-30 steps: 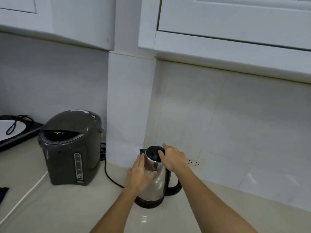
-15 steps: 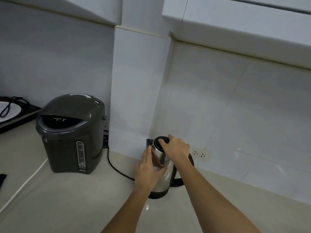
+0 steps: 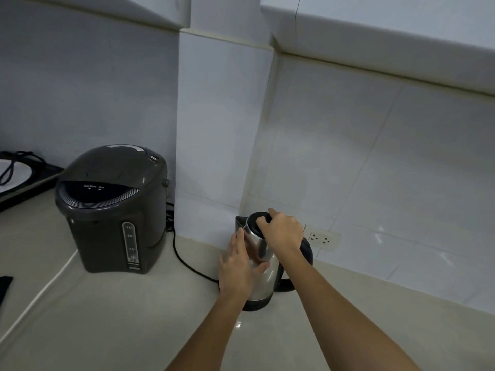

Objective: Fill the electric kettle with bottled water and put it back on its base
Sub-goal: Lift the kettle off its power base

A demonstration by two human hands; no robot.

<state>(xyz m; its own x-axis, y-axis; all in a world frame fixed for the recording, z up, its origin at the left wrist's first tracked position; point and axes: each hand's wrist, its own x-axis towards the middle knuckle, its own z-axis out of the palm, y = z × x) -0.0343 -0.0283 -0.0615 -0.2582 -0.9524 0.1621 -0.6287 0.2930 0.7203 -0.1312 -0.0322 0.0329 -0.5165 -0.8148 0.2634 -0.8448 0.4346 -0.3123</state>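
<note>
A steel electric kettle [image 3: 263, 283] with a black lid [image 3: 257, 220] and black handle [image 3: 306, 253] stands on its black base [image 3: 254, 306] on the counter, near the wall corner. My left hand [image 3: 237, 266] lies flat against the kettle's steel body, fingers wrapped partly around it. My right hand [image 3: 281, 231] grips the black lid from above. No water bottle is in view.
A dark grey thermo pot [image 3: 112, 207] stands to the left, its black cord [image 3: 187, 263] running along the counter toward the kettle. A wall socket [image 3: 322, 239] sits right of the kettle. A black tray [image 3: 21, 180] is at far left. White cabinets hang overhead.
The view has tilted down a little and moved closer. Both hands stay on the kettle, left on the body and right on the lid; the kettle has not left its base.
</note>
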